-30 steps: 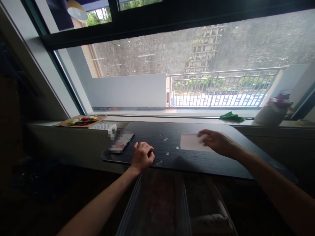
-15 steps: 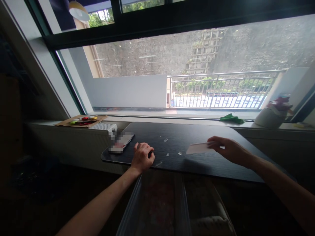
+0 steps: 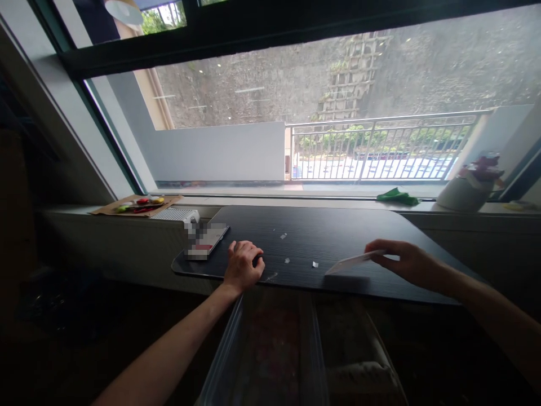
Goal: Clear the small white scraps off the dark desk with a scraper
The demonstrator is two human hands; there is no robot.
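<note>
My right hand point(image 3: 397, 259) pinches a thin, flat white card point(image 3: 349, 262) between thumb and fingers over the right part of the dark table point(image 3: 296, 220). The card tilts, its left edge low at the tabletop; whether it touches I cannot tell. Just left of that edge lies a small whitish scrap point(image 3: 315, 264). My left hand point(image 3: 244, 264) rests at the table's front edge with curled fingers. Something dark shows between its thumb and forefinger, too hidden to name. More small scraps point(image 3: 283, 236) lie between the hands.
A flat booklet-like item point(image 3: 211, 239), partly blurred out, lies at the table's left end. On the sill are a brown board point(image 3: 101, 210) with colourful items, a green cloth point(image 3: 397, 197) and a pale pot point(image 3: 465, 189). Below the front edge stands a clear plastic bin point(image 3: 222, 355).
The white card has tipped to a steeper, more edge-on angle, and its left edge has come lower. My right hand has shifted slightly right. My left hand keeps its curled pose.
</note>
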